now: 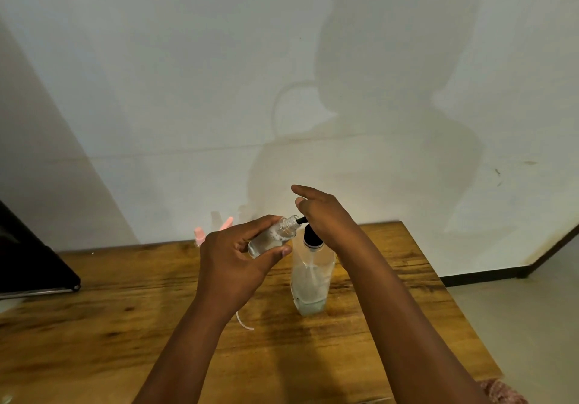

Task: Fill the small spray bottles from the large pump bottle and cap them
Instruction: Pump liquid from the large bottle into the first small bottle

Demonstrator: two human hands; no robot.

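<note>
Fingers (272,251) around unlabelled spray bottle (272,236)

Wooden table (391,325), pale wall (188,59) behind, black object (31,259) at left edge

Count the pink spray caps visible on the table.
2. Both pink plastic spray caps sit at the wooden table's far edge by the wall: one upright, one tilted just right of it. The left hand may hide more.

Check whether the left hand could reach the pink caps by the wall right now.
Probably not yet: the left hand grips the small spray bottle at the pump nozzle. The pink caps lie just beyond it, path unobstructed.
</note>
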